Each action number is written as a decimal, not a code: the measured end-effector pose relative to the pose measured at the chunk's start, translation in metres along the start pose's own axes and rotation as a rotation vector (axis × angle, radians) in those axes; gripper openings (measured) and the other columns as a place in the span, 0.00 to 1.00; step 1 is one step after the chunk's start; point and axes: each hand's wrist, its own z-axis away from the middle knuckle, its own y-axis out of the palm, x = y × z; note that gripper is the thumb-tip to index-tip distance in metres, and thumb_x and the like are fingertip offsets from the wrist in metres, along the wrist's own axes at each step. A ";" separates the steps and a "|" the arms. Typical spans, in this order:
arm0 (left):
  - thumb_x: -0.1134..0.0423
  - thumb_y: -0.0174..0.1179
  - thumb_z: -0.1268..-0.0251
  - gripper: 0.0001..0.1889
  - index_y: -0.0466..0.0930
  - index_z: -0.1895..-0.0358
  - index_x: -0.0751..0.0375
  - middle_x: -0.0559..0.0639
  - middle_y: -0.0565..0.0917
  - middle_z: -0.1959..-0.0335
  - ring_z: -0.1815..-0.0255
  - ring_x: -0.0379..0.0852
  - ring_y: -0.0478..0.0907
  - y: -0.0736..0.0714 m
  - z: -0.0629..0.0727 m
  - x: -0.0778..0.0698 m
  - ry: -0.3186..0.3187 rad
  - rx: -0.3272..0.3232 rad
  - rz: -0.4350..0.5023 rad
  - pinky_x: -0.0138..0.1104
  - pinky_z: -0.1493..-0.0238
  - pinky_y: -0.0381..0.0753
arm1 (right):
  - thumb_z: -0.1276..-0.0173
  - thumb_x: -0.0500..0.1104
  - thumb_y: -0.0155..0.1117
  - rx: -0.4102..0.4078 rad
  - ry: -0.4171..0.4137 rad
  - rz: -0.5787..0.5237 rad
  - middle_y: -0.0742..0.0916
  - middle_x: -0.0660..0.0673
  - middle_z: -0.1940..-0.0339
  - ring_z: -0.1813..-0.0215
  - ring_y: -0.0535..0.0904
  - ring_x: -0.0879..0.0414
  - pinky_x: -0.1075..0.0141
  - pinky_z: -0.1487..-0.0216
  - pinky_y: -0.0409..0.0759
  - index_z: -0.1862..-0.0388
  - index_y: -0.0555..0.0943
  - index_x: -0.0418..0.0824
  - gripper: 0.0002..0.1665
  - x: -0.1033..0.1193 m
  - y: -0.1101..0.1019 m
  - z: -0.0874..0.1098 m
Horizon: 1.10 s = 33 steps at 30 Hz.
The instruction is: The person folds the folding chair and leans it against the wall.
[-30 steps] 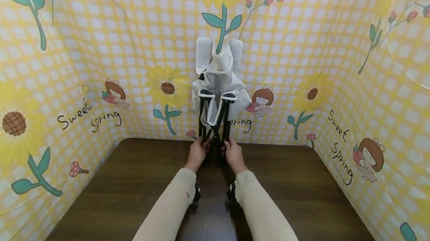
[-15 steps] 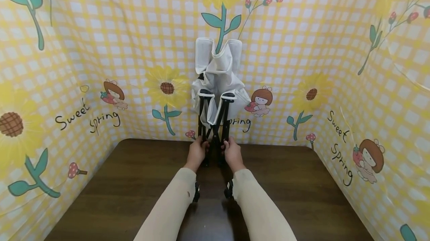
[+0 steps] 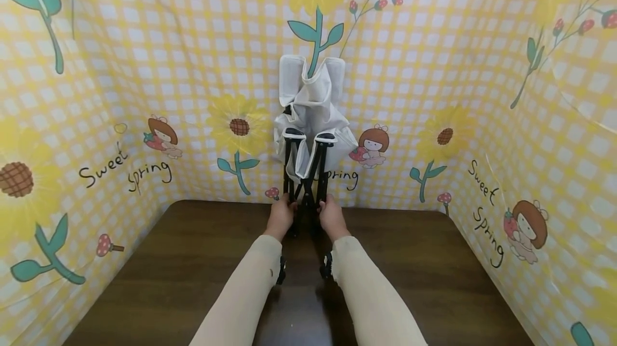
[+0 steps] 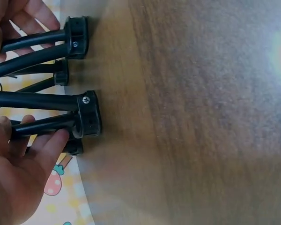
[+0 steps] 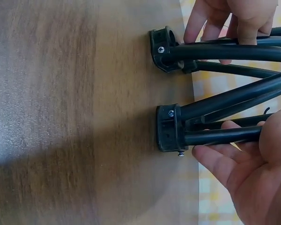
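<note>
A folded camping chair with crumpled white fabric (image 3: 318, 94) and crossed black tube legs stands upright near the table's far edge. My left hand (image 3: 280, 216) grips the legs on the left side, low down, and my right hand (image 3: 332, 218) grips those on the right. In the left wrist view, the left fingers curl around a black leg tube (image 4: 42, 125) just above its plastic foot (image 4: 90, 115). The right wrist view has my right thumb and fingers around another tube (image 5: 220, 137), close to a foot joint (image 5: 167, 129) with a screw in it. The feet are at the tabletop.
Brown wooden table (image 3: 405, 281) lies under the forearms. A yellow checked cloth (image 3: 193, 67) with sunflowers and cartoon figures hangs behind and on both sides, just behind the chair. Dark devices (image 3: 326, 265) are worn on both wrists.
The view has shifted very slightly. Both hands keep hold of the legs, and the chair stays folded in about the same place.
</note>
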 end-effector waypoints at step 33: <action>0.69 0.61 0.28 0.13 0.80 0.43 0.69 0.64 0.86 0.48 0.44 0.59 0.83 -0.017 0.018 0.024 -0.053 -0.052 0.185 0.48 0.47 0.84 | 0.18 0.47 0.55 0.028 -0.033 0.043 0.85 0.38 0.42 0.40 0.81 0.42 0.46 0.42 0.80 0.38 0.77 0.40 0.17 -0.016 -0.016 0.009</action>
